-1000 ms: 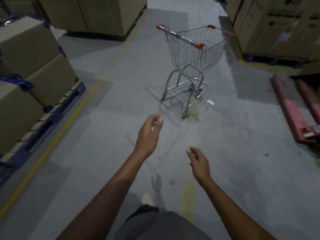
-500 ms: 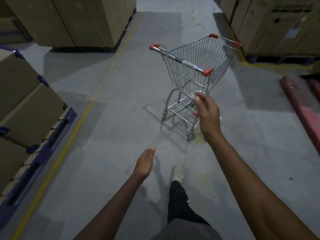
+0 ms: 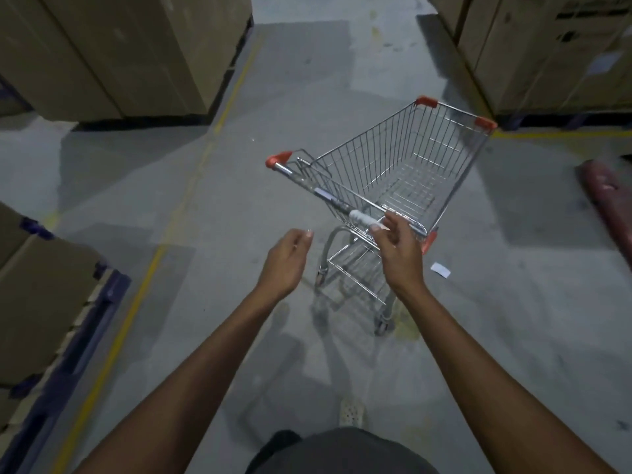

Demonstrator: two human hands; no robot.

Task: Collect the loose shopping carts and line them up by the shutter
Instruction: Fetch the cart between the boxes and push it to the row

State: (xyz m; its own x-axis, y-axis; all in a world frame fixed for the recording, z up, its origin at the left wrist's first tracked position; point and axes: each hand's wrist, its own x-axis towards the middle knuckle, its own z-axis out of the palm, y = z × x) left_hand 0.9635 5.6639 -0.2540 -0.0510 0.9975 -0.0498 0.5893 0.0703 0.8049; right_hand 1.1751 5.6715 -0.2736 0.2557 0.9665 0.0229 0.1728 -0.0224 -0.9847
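Concrete floor, yellow line, cartons; left hand loose, empty; right hand unclasped at cart handle.

Both bare forearms reach from the lower corners toward mid-frame. The left hand sits just left of centre, fingers loosely curled, holding nothing. The right hand, slightly higher, has its fingers half spread.

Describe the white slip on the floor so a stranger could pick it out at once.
Find the grey concrete floor between the stacked cardboard boxes, where a wire shopping cart stands. Just right of the cart's near red handle cap lies a small white paper slip, flat on the floor. It is the only loose pale scrap there.
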